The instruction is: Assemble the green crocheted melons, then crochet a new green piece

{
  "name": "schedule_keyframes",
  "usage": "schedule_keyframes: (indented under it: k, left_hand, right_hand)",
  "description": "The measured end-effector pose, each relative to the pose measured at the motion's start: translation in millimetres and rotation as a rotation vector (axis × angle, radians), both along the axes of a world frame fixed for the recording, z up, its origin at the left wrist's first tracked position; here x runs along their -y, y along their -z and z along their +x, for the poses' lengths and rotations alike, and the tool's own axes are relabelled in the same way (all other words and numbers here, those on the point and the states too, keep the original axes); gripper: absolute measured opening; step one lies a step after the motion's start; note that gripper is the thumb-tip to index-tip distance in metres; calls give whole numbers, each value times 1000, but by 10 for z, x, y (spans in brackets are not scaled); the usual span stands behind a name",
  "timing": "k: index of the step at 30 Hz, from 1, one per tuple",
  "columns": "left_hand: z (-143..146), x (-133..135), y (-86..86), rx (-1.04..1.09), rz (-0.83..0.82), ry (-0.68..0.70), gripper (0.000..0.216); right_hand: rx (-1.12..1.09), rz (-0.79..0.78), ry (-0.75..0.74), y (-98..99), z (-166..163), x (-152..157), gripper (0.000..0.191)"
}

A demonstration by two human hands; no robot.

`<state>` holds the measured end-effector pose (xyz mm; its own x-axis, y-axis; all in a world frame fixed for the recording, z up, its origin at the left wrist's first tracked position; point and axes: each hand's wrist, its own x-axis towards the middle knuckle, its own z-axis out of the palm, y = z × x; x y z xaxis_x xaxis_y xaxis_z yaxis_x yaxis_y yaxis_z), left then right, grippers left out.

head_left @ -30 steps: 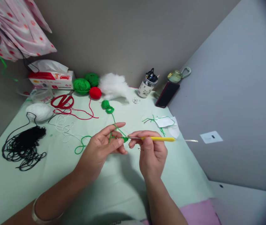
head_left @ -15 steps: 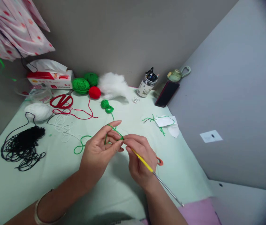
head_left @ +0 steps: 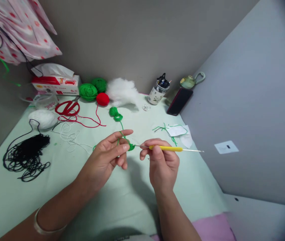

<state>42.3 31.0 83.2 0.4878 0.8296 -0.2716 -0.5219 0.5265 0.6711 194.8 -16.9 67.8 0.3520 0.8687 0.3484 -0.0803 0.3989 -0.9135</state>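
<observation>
My left hand (head_left: 113,150) pinches a small green crochet piece (head_left: 131,146) between thumb and fingers, with green yarn running over the raised index finger. That yarn leads back to a small green yarn bundle (head_left: 117,117) on the table. In my right hand (head_left: 162,160) is a double-ended crochet hook (head_left: 168,148) with a yellow grip, held nearly level. Its left tip meets the edge of the green piece; the other metal end points right. Part of the green piece is hidden by my left thumb.
Behind stand green yarn balls (head_left: 88,92), a red yarn ball (head_left: 102,99), white stuffing (head_left: 122,93), and a tissue box (head_left: 57,85). Red scissors (head_left: 68,107), white yarn (head_left: 43,119) and black yarn (head_left: 28,155) lie left. A pen jar (head_left: 155,93), phone (head_left: 180,101) and paper scraps (head_left: 177,130) are right.
My right hand has moved right, away from my left fingers, and the hook has swung from slanting down to nearly level. More of the green piece now shows beside my left thumb.
</observation>
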Motion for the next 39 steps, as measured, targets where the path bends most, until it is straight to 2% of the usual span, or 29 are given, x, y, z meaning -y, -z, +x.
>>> schedule_keyframes:
  k: [3,7,9,12,15,18,20,22,24,27,31,36,39]
  left_hand:
    - [12,5,-14,-25,23,-37,33]
    - [30,35,-22,-57,45,-16,37]
    - [40,63,-17,-77,69,19,38]
    - [59,100,1,-98,88,55,35]
    - [78,114,33,-105,74,13,38]
    - [80,100,65,-59,5,10,39]
    - [64,74,68,-11,-81,64,33]
    - [37,39,55,23,-158,80,27]
    - [16,12,34,30,-179,43,25]
    - [19,12,19,20,-96,29,28]
    - [54,58,37,-28,18,82,30]
    - [44,69,22,-55,30,95,29]
    - [28,62,0,-77,35,86,28]
  right_hand:
    - [-116,-30,-38,-5,1,-24,16]
    - [-127,-30,-81,7,-2,-35,16]
    - [-35,-18,-80,17,-13,-32,15]
    - [155,31,5,33,-36,-12,18]
    - [344,69,76,53,-55,27,25]
    - [655,154,155,68,-53,59,35]
    - [735,195,175,60,-27,57,36]
    - [591,157,164,38,15,34,28]
    - [323,58,119,18,52,-1,20]
    - [56,-50,-26,14,60,-35,18]
    - [84,-70,-55,38,26,-35,14]
    - [-81,-124,-100,21,51,-57,17]
    - [-78,-106,-107,-6,55,-51,20]
